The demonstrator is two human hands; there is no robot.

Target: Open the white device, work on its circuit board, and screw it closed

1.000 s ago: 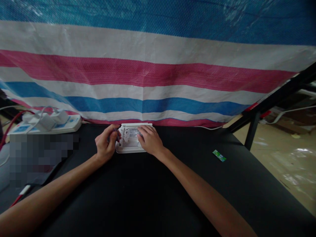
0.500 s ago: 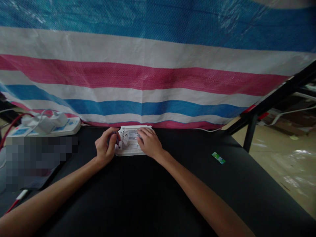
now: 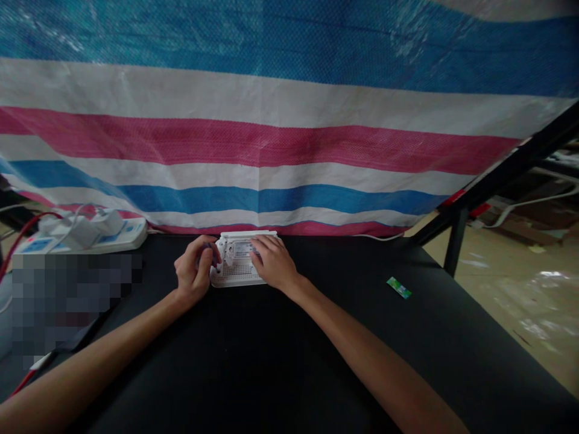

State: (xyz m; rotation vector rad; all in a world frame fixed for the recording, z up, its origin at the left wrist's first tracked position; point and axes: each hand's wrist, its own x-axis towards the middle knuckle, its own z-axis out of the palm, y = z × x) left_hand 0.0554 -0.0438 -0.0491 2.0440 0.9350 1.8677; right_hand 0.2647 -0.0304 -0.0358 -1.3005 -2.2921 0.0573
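Note:
A flat white device with a vented panel and a printed label lies on the black table. The fingers of my right hand are stretched out over its right side, resting on the surface, with the thumb apart. At the left edge of the device, my left hand is curled closed around a small dark, bluish-purple thing. The fingers hide most of that thing, so its kind cannot be made out.
A white power strip with chargers and cables stands at the back left. Nearer lies a blurred-out dark flat object. A small green packet is on the right of the black table. A striped tarp hangs behind.
The view has shifted very slightly. Both hands and the white device keep their places, with no clear movement between them.

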